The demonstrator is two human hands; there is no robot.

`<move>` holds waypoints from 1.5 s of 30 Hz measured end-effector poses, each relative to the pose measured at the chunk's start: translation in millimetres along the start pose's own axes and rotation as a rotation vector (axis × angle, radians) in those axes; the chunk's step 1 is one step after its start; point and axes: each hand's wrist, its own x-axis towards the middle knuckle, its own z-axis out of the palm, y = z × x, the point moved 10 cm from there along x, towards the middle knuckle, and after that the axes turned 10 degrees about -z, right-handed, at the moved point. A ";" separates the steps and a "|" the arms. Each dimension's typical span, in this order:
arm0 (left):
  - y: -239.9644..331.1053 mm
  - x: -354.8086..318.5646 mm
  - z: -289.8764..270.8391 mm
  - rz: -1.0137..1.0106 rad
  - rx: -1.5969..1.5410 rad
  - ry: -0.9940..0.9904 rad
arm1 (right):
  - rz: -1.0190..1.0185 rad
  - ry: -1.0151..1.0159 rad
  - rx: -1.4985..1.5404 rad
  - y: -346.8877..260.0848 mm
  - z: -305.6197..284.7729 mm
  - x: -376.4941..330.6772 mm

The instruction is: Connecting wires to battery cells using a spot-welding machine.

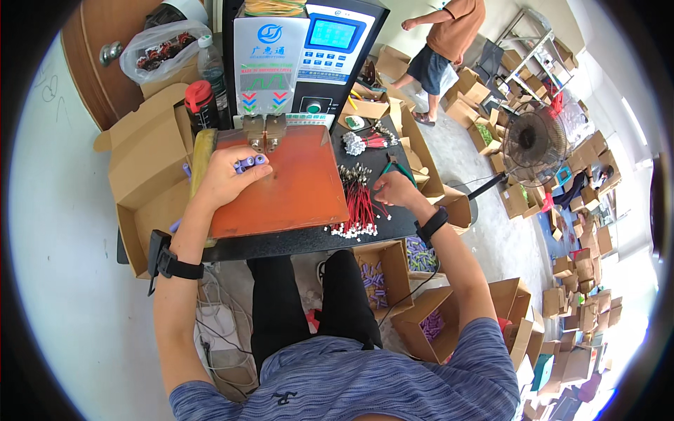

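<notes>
My left hand (230,172) is closed around several small purple cylindrical battery cells (250,163), above an orange-brown work board (302,175). The cells' ends face right, just below the two metal electrode holders (264,130) of a spot welder (326,63). My right hand (394,190) is on the right part of the black table, fingers curled together, at the edge of a pile of red and black wire leads with white connectors (358,203). Green-handled pliers (397,167) lie right beside its fingers. What those fingers pinch, if anything, is too small to make out.
An open cardboard box (151,165) stands left of the board, near a red-capped bottle (201,105). More leads (368,139) lie farther back. Boxes of cells (375,281) sit below the table at right. A fan (535,144) and another person (449,42) are beyond.
</notes>
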 end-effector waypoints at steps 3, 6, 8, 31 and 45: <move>-1.4 -0.7 -3.0 0.009 -0.007 0.016 | -0.019 -0.058 -0.013 2.3 -11.8 1.7; 0.9 -1.7 -3.9 0.040 -0.014 0.024 | -0.079 -0.096 -0.084 -5.0 -20.1 -1.6; 1.8 -0.2 -1.2 0.040 -0.017 0.005 | -0.049 -0.049 0.019 5.7 -26.8 -2.0; -0.1 -0.9 -5.7 0.069 0.055 0.027 | -0.149 -0.468 -0.096 -61.1 -5.6 -4.4; -5.7 0.5 -3.1 0.029 0.027 0.007 | 0.120 -0.463 0.334 -4.8 35.6 -26.6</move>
